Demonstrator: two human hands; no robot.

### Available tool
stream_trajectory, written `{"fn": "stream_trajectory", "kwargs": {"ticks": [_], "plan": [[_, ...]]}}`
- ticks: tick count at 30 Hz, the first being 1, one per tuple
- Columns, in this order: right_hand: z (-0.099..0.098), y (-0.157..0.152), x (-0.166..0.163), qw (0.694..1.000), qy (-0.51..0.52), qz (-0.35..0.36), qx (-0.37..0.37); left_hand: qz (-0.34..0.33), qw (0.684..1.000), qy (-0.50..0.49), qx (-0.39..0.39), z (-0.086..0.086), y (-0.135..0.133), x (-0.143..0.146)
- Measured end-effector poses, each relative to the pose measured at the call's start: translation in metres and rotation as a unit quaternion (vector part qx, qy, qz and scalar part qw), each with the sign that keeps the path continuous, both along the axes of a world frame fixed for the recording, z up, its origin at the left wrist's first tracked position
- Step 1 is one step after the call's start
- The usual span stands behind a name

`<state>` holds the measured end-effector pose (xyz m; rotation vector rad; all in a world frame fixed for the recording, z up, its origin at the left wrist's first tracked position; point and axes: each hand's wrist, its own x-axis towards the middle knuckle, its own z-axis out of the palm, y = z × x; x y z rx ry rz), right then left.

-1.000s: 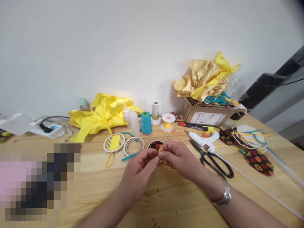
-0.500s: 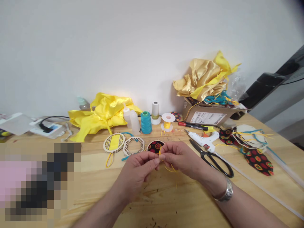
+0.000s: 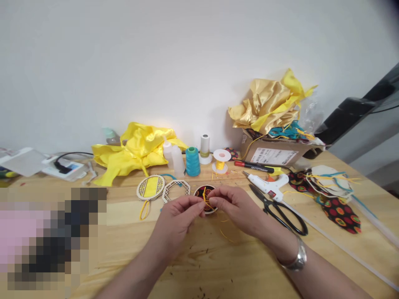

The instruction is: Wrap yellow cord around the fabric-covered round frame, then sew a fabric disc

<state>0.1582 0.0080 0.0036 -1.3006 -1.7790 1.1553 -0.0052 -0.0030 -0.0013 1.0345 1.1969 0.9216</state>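
A thin yellow cord (image 3: 205, 193) is pinched between the fingertips of my left hand (image 3: 183, 214) and my right hand (image 3: 235, 207). Its loose end trails on the table below my right hand. Just behind my fingertips is a round wooden frame (image 3: 199, 189) filled with black and red patterned fabric, partly hidden by my hands. Left of it lies an octagonal wooden lattice (image 3: 166, 190), its lower part covered by my left hand. A round wooden lattice (image 3: 143, 187) with yellow fabric and a yellow cord loop lies farther left.
Scissors (image 3: 285, 214) and a white glue gun (image 3: 269, 187) lie right of my hands. Behind stand a teal thread cone (image 3: 192, 162), a yellow cord spool (image 3: 221, 160) and white bottles (image 3: 177, 160). A cardboard box (image 3: 271, 153) of fabric is at the back right, yellow satin (image 3: 134, 151) at the back left.
My fingertips have shifted slightly left and drawn a little apart, exposing more of the yellow cord and of the round frame behind it. Both hands keep their pinch.
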Motion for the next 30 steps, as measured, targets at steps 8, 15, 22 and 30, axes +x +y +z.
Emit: {"fn": "stream_trajectory", "kwargs": {"ticks": [8, 15, 22, 30], "plan": [[0.005, -0.022, -0.009, 0.98, -0.141, -0.041, 0.137, 0.031, 0.999, -0.006, 0.013, -0.002, 0.003, 0.002], [-0.009, -0.039, -0.022, 0.836, -0.34, 0.081, 0.424, 0.043, 0.995, -0.071, -0.047, -0.005, 0.0, 0.0], [-0.005, -0.04, -0.024, 0.789, -0.318, 0.246, 0.464, 0.045, 0.99, -0.121, -0.059, -0.008, 0.002, 0.0], [0.0, -0.019, -0.012, 0.978, 0.013, -0.081, 0.192, 0.043, 0.992, -0.1, -0.061, -0.002, -0.002, 0.003]]}}
